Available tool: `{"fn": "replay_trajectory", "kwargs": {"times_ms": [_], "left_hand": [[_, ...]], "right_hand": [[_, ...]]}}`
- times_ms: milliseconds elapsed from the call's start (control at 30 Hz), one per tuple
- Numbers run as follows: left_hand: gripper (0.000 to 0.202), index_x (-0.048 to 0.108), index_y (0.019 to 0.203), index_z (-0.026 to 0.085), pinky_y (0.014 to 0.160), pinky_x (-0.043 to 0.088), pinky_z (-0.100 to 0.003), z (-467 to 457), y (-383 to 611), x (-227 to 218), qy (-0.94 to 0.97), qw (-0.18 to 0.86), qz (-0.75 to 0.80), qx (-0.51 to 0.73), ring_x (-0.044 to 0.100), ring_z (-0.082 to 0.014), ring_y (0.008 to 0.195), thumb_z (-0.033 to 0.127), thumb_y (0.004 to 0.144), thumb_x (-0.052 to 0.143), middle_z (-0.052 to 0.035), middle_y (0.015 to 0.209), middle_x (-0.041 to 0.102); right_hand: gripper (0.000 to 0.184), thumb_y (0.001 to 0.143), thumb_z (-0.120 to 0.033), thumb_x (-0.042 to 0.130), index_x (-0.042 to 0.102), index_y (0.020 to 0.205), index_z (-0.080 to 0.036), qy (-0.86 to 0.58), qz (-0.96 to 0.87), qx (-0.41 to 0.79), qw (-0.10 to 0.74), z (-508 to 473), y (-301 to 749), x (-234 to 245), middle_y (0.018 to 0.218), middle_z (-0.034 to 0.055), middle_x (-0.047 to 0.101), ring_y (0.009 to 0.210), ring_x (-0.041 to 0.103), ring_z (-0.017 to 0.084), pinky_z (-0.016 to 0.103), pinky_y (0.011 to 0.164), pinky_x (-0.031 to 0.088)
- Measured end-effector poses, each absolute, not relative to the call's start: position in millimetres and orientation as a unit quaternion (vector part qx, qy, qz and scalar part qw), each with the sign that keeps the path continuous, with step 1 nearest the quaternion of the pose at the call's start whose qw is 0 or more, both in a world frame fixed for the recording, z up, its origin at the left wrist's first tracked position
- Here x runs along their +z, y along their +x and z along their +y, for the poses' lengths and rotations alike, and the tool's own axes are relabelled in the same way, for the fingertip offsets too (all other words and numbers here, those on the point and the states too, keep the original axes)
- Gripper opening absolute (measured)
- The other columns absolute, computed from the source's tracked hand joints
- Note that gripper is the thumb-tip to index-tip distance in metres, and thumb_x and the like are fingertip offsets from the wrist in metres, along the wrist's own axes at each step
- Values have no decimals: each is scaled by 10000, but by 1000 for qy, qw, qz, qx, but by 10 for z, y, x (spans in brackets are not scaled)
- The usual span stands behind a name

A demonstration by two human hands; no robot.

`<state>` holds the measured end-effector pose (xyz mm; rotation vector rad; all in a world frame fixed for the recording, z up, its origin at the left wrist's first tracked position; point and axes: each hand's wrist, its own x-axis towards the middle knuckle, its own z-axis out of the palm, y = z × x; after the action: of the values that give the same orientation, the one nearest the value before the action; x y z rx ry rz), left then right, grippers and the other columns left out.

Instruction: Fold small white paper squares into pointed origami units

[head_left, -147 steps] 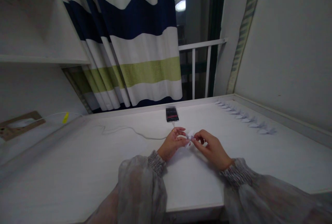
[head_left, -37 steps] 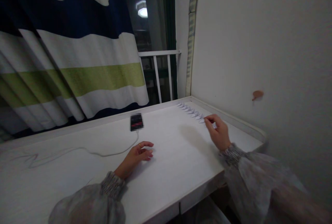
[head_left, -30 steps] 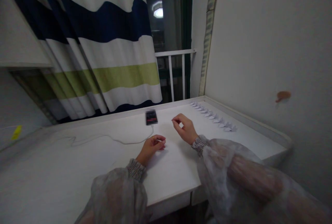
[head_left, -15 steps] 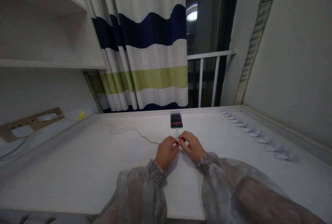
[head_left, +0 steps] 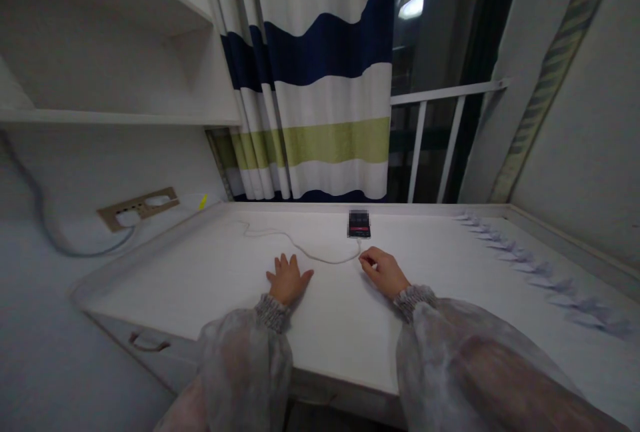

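Head camera: on a white wooden bench [head_left: 330,325] with a closed white drawer [head_left: 165,357], the left hand [head_left: 287,281] splays wide; the right hand [head_left: 384,272] curls narrow beside a thin white cable [head_left: 327,262], any grip unclear. Folded white paper figures [head_left: 547,279] line the right.

head camera faces forward, down over the desk [head_left: 345,325].

I cannot tell whether my right hand [head_left: 385,273] touches the cable [head_left: 323,259]; its palm is hidden. The phone [head_left: 359,225] has a pixelated screen, and the nearest folded papers [head_left: 595,312] blur.
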<state>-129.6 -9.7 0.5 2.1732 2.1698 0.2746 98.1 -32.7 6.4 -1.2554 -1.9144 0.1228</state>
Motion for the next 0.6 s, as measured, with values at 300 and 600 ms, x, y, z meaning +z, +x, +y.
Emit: {"fn": "replay_trajectory", "kwargs": {"times_ms": [300,600], "left_hand": [[501,448,1156,117,914,258,-557,-167,-1428,32,734,22,676,66,294,-343,1223,460,837,271,-216,1298,366],[743,268,1299,48,945,160,-588,-349,-1420,21,766,32,642,24,138,-387,1274,583,784,272,-273,1367,185]], "right_hand": [[136,750,-168,419,544,696,-156,-474,-797,54,371,-368,902,42,679,29,543,625,497,129,245,595,392],[172,754,-147,429,589,691,-141,-483,-807,54,336,-364,900,47,682,45,571,626,509,135,261,623,401]]}}
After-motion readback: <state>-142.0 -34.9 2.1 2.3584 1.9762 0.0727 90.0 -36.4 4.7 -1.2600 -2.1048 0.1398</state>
